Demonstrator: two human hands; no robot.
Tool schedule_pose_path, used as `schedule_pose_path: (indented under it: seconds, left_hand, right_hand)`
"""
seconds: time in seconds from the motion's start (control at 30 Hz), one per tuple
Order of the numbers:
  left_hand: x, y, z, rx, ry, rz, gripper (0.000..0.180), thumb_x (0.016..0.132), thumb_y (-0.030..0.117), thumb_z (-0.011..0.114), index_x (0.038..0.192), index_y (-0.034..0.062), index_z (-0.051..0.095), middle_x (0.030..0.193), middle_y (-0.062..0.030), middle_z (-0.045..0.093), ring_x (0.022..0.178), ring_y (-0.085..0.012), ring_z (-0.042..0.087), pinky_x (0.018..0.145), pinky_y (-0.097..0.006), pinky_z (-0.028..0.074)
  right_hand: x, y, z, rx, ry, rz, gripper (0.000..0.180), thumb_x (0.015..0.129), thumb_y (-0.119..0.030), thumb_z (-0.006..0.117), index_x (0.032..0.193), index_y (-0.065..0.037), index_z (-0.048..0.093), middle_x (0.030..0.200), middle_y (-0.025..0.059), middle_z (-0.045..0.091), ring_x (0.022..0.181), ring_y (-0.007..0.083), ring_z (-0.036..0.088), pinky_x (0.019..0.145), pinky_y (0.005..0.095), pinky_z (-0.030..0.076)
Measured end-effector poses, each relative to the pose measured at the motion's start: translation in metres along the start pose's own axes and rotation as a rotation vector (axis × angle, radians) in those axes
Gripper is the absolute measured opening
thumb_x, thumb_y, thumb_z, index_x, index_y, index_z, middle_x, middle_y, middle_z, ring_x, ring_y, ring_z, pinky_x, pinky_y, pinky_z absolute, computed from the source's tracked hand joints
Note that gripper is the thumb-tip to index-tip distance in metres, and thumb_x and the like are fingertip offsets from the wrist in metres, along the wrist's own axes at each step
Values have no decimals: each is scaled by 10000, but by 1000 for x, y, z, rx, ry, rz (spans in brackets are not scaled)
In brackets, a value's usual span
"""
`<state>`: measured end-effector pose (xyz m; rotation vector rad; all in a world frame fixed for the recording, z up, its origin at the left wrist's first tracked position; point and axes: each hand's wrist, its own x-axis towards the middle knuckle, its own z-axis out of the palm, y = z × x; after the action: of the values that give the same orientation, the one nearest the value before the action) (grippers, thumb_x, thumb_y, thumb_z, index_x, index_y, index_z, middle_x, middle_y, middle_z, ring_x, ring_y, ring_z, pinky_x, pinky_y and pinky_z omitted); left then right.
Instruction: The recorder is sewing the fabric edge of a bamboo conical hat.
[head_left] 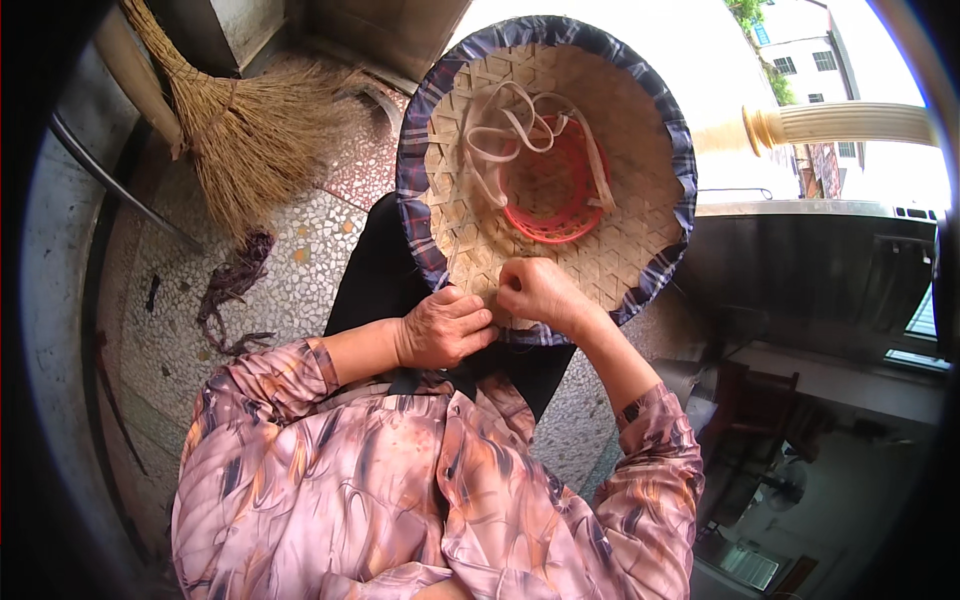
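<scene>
A woven bamboo hat (635, 190) rests on my lap, its hollow underside facing me. Dark plaid cloth (414, 190) binds its rim all the way round. Inside sit a red mesh headpiece (555, 228) and a loose whitish strap (487, 152) that loops over it. My left hand (447, 328) is closed on the near edge of the rim, thumb and fingers pinching the cloth. Just right of it, my right hand (545, 293) is closed in a pinch over the inner side of the same edge. Whatever its fingertips hold is too small or hidden to make out.
A straw broom (245, 135) leans at the upper left, bristles down. Below it, a dark stringy bundle (232, 285) lies on the speckled stone floor (300, 270). A dark metal-like panel (800, 265) stands to the right, below a pale rail (850, 124).
</scene>
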<state>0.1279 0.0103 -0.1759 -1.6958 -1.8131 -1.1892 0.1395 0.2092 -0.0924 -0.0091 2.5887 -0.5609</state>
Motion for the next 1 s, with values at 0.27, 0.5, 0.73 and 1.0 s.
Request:
schedule_pose_path:
  seconds: [0.27, 0.5, 0.73, 1.0]
  left_hand:
    - [3, 2, 0, 15, -25, -2, 222, 720, 176, 604, 911, 87, 673, 889, -22, 596, 888, -176, 593, 788, -319, 407]
    - [-2, 1, 4, 6, -30, -19, 282, 680, 181, 674, 950, 98, 664, 943, -14, 629, 867, -177, 613, 792, -331, 414]
    - [3, 0, 1, 2, -26, -4, 316, 654, 219, 697, 946, 102, 664, 937, -14, 623, 858, -176, 609, 782, -328, 411]
    - [1, -2, 7, 28, -63, -13, 338, 661, 197, 688, 985, 100, 685, 939, -12, 618, 852, -170, 599, 765, -321, 418]
  right_hand:
    - [-18, -22, -59, 1368, -76, 215, 96, 1013, -172, 466, 1006, -89, 512, 654, 98, 588, 448, 173, 518, 419, 265, 406]
    - [-117, -34, -159, 1571, 473, -260, 190, 1024, -119, 437, 1129, 10, 528, 707, 5, 452, 547, 96, 400, 499, 246, 372]
    - [-179, -29, -175, 1357, 705, -391, 289, 1021, -110, 457, 1262, 47, 491, 810, 24, 492, 642, 127, 458, 636, 283, 401]
    - [-123, 5, -76, 934, 581, 104, 123, 1037, -159, 504, 1136, -86, 509, 704, 100, 650, 463, 119, 567, 415, 227, 429]
